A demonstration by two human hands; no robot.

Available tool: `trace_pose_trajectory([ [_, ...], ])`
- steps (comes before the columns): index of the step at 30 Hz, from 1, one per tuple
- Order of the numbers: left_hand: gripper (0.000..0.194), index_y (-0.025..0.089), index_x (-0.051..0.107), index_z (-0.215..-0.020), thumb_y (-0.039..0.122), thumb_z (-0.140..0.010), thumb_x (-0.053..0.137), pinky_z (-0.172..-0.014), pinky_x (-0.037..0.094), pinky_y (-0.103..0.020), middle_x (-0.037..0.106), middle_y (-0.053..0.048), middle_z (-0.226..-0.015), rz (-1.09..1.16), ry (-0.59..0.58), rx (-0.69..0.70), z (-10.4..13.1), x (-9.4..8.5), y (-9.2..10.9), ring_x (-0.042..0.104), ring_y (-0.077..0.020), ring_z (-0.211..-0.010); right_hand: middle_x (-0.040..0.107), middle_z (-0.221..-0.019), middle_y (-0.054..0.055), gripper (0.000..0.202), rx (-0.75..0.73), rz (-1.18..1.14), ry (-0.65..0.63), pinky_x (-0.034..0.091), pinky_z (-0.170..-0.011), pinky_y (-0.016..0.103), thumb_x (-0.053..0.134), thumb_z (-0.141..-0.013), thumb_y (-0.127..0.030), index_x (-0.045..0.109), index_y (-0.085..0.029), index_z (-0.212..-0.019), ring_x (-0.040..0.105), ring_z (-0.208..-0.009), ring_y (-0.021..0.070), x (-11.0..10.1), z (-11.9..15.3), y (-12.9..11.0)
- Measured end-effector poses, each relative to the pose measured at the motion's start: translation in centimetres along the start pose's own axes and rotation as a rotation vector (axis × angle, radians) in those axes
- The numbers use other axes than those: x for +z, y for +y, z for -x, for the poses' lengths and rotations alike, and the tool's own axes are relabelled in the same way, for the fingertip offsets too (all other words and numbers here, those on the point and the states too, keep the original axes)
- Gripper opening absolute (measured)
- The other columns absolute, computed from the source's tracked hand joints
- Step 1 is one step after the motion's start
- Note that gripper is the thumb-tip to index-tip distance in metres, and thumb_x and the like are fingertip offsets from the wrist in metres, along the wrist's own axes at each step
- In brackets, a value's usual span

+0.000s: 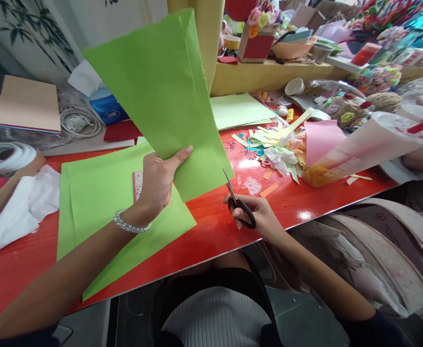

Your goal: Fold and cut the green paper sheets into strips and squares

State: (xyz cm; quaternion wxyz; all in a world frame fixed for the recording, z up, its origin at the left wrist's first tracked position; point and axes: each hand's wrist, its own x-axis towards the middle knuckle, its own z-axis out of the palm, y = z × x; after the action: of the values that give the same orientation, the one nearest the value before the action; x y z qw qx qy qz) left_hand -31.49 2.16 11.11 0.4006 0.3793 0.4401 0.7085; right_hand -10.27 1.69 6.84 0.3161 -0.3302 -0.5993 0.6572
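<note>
A glossy red table [211, 233] spread out in front, its near edge slanting up toward the right. Large green sheets [99, 193] lay flat on its left part, with crumpled white paper [45, 197] beyond them. Paler green sheets [240, 108] rested near the back, beside a heap of cut paper strips [272, 137], an orange strip [269, 190] and a tall drink cup [359, 149]

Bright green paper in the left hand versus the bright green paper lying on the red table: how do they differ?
Pose: the held green paper is raised in the left hand, while the lying green paper rests on the red table.
Contact: black-handled scissors meet the held green paper's lower right edge; none touch the lying green paper.
Shared: bright green colour.
</note>
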Motion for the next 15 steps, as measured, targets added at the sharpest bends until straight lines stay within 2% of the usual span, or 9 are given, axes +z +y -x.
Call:
trace_pose_trajectory([
  [5,0.017,0.018,0.072,-0.083,0.024,-0.069,0.079,-0.093,0.054,-0.038,0.074,-0.003,-0.095,-0.004,-0.05,0.005,0.38,0.25,0.08,0.066,-0.0249,-0.104,0.049,-0.059,-0.004,0.037,-0.013,-0.033,0.002,0.032,-0.045,0.023,0.073,-0.072,-0.044,0.067,-0.016,-0.094,0.047,-0.046,0.0071,-0.14,0.0,0.34],
  [10,0.023,0.016,0.072,-0.082,0.022,-0.062,0.082,-0.094,0.054,-0.041,0.074,-0.005,-0.097,0.02,0.018,-0.061,0.63,0.6,0.33,0.066,-0.0274,-0.105,0.047,-0.056,-0.005,0.032,-0.013,-0.002,0.02,0.036,-0.048,0.024,0.073,-0.073,-0.042,0.066,-0.017,-0.092,0.045,-0.046,0.0073,-0.03,0.02,0.21],
  [15,0.025,0.016,0.073,-0.082,0.023,-0.061,0.083,-0.094,0.054,-0.042,0.073,-0.006,-0.098,0.012,0.009,-0.072,0.69,0.56,0.14,0.066,-0.0277,-0.103,0.048,-0.055,-0.005,0.036,-0.006,-0.043,0.035,0.035,-0.046,0.024,0.072,-0.073,-0.045,0.066,-0.017,-0.094,0.044,-0.045,0.0078,0.31,0.0,0.28],
])
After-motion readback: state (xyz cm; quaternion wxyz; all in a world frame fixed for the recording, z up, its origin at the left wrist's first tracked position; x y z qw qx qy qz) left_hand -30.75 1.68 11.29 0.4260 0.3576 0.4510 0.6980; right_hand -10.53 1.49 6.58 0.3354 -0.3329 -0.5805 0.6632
